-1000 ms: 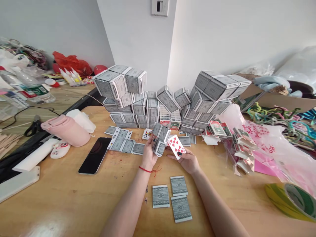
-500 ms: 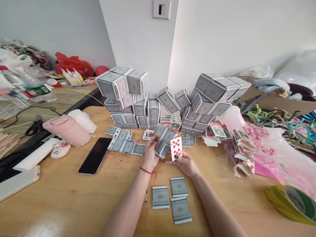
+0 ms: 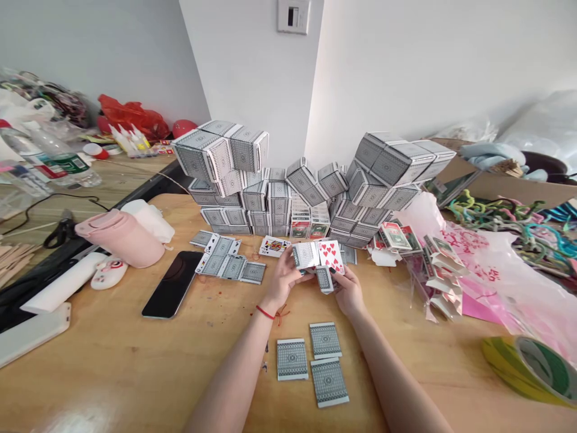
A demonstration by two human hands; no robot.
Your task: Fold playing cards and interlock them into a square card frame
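The table (image 3: 108,361) bears stacked card blocks (image 3: 198,157). Before them, the left hand (image 3: 280,281) has its fingers closed on a folded-card piece (image 3: 305,255); the right hand (image 3: 350,291) pinches a hearts card (image 3: 330,255) between its fingers, beside that piece.

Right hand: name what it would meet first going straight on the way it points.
Past the hearts card it holds, the right hand would likely meet the middle card packs first, though depth and height are hard to judge.

Bright, with glare on the tabletop (image 3: 148,367)
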